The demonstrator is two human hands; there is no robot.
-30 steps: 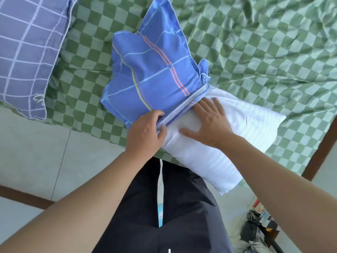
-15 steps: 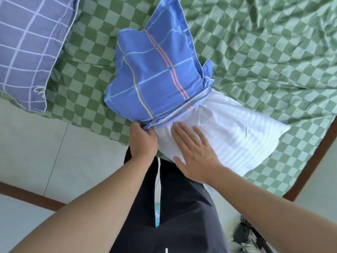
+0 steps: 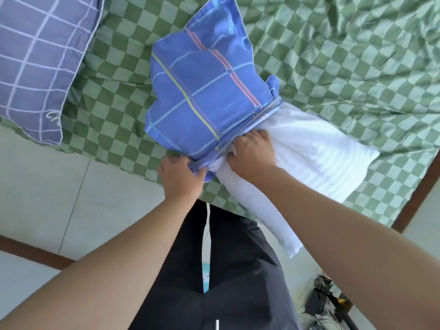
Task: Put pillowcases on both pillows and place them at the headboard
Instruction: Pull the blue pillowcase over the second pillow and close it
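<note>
A white striped pillow (image 3: 316, 158) lies on the green checked bed, its far end inside a blue plaid pillowcase (image 3: 204, 91). My left hand (image 3: 181, 179) grips the near corner of the pillowcase's open hem. Beside it, my right hand (image 3: 252, 153) has its fingers curled into the opening, bunching the white pillow at the hem. The pillow's near corner hangs over the bed edge toward my legs. A second pillow in a purple grid pillowcase (image 3: 40, 60) lies at the upper left of the bed.
The green checked sheet (image 3: 345, 63) covers the bed, wrinkled at the right. Pale floor tiles (image 3: 47, 194) lie left of my legs. A dark wooden bed frame edge (image 3: 419, 186) runs along the right. Clutter (image 3: 326, 303) sits on the floor at lower right.
My right hand moved from lying flat on the white pillow to curling into the pillowcase opening. My left hand stayed on the hem corner, and the hem has bunched there.
</note>
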